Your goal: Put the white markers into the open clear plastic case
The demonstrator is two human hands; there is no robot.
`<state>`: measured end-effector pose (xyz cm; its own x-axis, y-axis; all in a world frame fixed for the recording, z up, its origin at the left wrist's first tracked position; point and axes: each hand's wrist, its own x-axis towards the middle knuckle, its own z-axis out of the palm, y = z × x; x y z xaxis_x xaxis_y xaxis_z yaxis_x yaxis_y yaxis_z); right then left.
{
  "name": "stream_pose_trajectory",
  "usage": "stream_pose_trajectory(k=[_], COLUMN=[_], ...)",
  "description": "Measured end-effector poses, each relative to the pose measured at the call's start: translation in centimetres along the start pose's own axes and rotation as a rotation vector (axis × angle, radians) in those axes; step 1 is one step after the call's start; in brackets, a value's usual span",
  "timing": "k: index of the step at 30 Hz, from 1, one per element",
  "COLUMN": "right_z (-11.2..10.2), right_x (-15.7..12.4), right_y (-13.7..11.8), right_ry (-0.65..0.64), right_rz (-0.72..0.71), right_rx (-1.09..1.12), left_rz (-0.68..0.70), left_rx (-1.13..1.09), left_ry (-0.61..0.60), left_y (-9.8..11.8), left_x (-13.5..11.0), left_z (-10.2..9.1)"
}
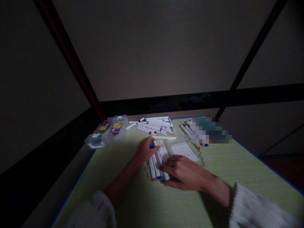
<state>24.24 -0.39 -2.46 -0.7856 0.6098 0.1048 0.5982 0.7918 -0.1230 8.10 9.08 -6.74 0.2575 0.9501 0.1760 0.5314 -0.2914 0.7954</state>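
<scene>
In the head view, my left hand (144, 151) is closed around the far end of a white marker (161, 157). My right hand (186, 172) pinches the near end of that same marker between thumb and fingers. It lies over the left half of an open clear plastic case (169, 148), beside a few white markers (152, 168) with pink and blue ends. A white card (181, 149) shows in the right half of the case. Part of the case's near edge is hidden under my right hand.
A loose pile of white markers (156, 124) with coloured ends lies at the back of the green table (123, 196). Clear plastic cases (120, 134) with yellow labels stand at back left. More markers (186, 129) lie at right, partly behind a blurred patch. A wall rises behind.
</scene>
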Motion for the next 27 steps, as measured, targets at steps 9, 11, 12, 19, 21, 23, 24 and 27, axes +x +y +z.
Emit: stream_pose_trajectory(k=[9,11,12,19,21,23,24,27], right_z=[-0.11,-0.17,-0.18,-0.16,-0.18,-0.18,-0.17,-0.14], right_x=[0.04,0.07,0.09,0.16,0.15,0.15,0.16,0.21], right_y=[-0.17,-0.18,-0.16,-0.05,-0.1,-0.16,-0.19,-0.28], right_ry=[0.029,0.027,0.026,0.014,0.015,0.015,0.015,0.015], right_rz=[0.04,0.048,0.051,0.059,0.063,0.063,0.063,0.065], right_rx=[0.108,0.134,0.145,0.18,0.181,0.185,0.186,0.189], left_rz=[0.0,0.001,0.003,0.001,0.01,0.02,0.025,0.025], left_rx=[-0.02,-0.022,-0.028,-0.014,-0.011,-0.015,-0.017,-0.024], left_ry=[-0.022,-0.012,-0.004,-0.024,-0.032,-0.035,-0.036,-0.031], left_y=[0.45,0.35,0.29,0.14,0.07,-0.09,-0.18,-0.44], left_x=[0.09,0.09,0.09,0.06,0.03,0.01,0.01,0.03], left_z=[-0.35,-0.33,-0.31,-0.14,-0.11,-0.06,-0.04,0.03])
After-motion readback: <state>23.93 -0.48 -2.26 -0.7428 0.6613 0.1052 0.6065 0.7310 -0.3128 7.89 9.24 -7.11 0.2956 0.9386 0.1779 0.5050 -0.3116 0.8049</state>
